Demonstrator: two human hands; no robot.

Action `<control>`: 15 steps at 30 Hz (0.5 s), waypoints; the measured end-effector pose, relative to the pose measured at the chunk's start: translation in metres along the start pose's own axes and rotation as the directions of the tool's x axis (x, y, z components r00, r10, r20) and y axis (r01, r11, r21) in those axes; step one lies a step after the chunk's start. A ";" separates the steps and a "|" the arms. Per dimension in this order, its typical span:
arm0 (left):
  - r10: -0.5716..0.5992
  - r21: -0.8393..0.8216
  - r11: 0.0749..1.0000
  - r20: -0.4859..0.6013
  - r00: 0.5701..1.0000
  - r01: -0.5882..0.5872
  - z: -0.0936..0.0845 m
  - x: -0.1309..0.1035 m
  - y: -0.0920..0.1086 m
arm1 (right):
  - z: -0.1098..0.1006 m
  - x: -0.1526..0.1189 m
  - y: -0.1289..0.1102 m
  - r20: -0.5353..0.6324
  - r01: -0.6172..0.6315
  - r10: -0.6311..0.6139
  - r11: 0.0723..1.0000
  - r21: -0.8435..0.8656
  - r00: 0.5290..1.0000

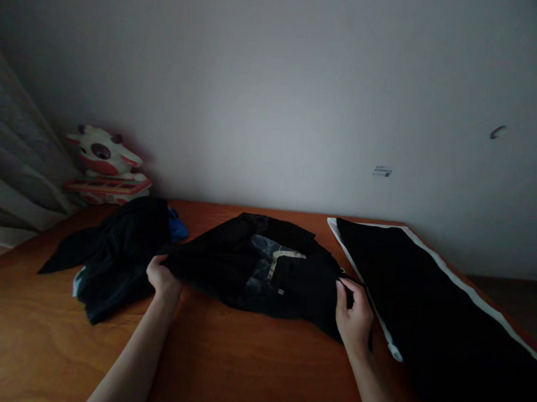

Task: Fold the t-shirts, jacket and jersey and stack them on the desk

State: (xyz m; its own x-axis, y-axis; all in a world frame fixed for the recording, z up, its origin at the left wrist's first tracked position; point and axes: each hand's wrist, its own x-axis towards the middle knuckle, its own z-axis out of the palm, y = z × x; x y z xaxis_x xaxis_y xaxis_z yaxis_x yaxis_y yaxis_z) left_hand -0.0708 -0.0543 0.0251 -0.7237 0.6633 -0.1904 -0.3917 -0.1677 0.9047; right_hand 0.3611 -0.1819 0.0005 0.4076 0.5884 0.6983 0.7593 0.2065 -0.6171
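Observation:
A black shirt (228, 271) with a grey printed patch and a pale-trimmed opening stretches between my two hands above the wooden table. My left hand (161, 277) is closed on the shirt's left end. At the opposite end, my right hand (354, 312) pinches the black fabric near its edge. The shirt's middle sags slightly, and its far part is bunched. Just beyond my left hand lies a crumpled pile of dark clothes (119, 258), with bits of blue and light cloth showing. To the right of my right hand, a black cloth (448, 315) lies flat over white fabric.
A toy cow with a keyboard (109, 164) stands at the table's back left corner. Behind the wooden table (240, 369) rises a pale wall (274, 104) with a small label (382, 171) and a hook (497, 132). A light curtain (17, 149) hangs at the left.

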 end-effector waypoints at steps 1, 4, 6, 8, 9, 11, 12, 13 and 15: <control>0.015 0.002 1.000 -0.003 1.000 -0.015 0.000 0.001 0.001 | -0.002 0.000 0.003 -0.081 -0.045 0.044 0.999 -0.005 0.996; 0.083 0.031 0.996 -0.009 0.997 -0.083 0.002 -0.005 -0.002 | -0.006 -0.001 0.013 -0.219 -0.247 0.236 0.969 -0.025 0.947; 0.207 0.154 0.965 0.061 0.976 -0.214 0.005 -0.017 -0.006 | -0.006 -0.001 0.018 -0.136 -0.359 0.348 0.931 -0.068 0.928; 0.374 0.356 0.815 0.280 0.884 -0.458 0.007 -0.032 -0.012 | -0.004 -0.003 0.020 0.045 -0.384 0.395 0.911 -0.149 0.918; 0.415 0.442 0.677 0.432 0.801 -0.589 0.009 -0.039 -0.015 | -0.002 -0.004 0.019 0.137 -0.353 0.382 0.915 -0.196 0.914; 0.334 0.503 0.407 0.695 0.637 -0.762 0.010 -0.051 -0.020 | 0.004 -0.008 0.016 0.272 -0.216 0.295 0.933 -0.287 0.916; 0.250 0.496 0.317 0.778 0.576 -0.808 0.011 -0.056 -0.022 | 0.008 -0.010 0.014 0.312 -0.135 0.242 0.935 -0.328 0.919; 0.166 0.476 0.263 0.835 0.525 -0.839 0.012 -0.060 -0.024 | 0.013 -0.012 0.011 0.336 -0.066 0.197 0.929 -0.364 0.921; 0.059 0.423 0.243 0.892 0.448 -0.873 0.013 -0.068 -0.025 | 0.027 -0.013 0.006 0.366 0.005 0.157 0.914 -0.406 0.917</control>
State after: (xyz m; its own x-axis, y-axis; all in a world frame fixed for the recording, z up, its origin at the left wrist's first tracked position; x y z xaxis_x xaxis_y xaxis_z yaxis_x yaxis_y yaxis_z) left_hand -0.0049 -0.0857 0.0206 0.1590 0.9379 0.3083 0.7769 -0.3116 0.5471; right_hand 0.3471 -0.1675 -0.0220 0.3075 0.8583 0.4108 0.9020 -0.1255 -0.4130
